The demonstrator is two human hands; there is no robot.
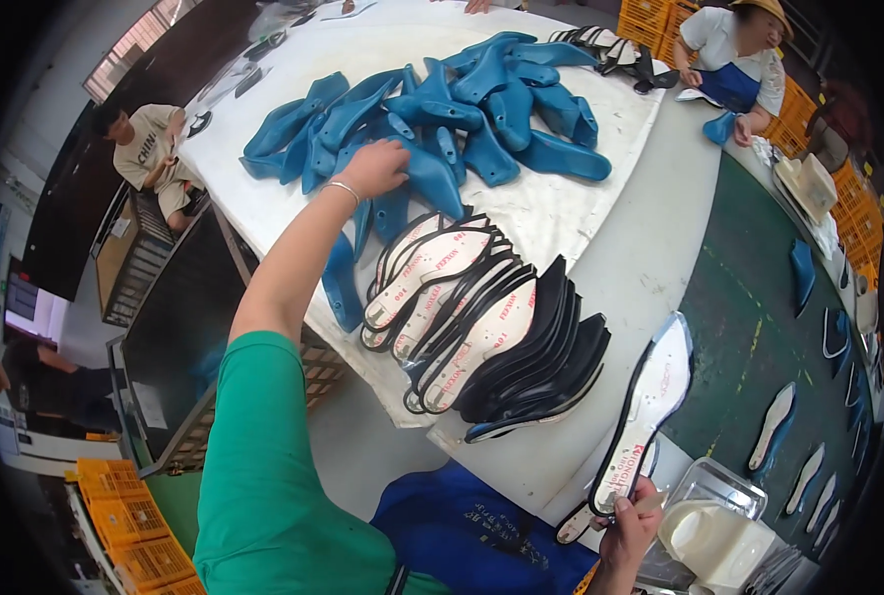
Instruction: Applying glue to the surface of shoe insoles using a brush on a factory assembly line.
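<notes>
White-draped table (600, 213): left hand (374, 167) half-curled over blue foot-shaped plastic lasts (561, 157) inside its right edge, grip unclear; right hand (625, 531) pinches a flat white-faced sole (652, 387) low, probably sparing its face.

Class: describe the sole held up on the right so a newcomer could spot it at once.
Find the white-covered table with its blue shoe forms, then the stack of soles at its near edge. Right of that stack is a white-faced, dark-edged sole, wide end uppermost in the picture. Unlike the stacked ones, its narrow end is in the right grip.
</notes>
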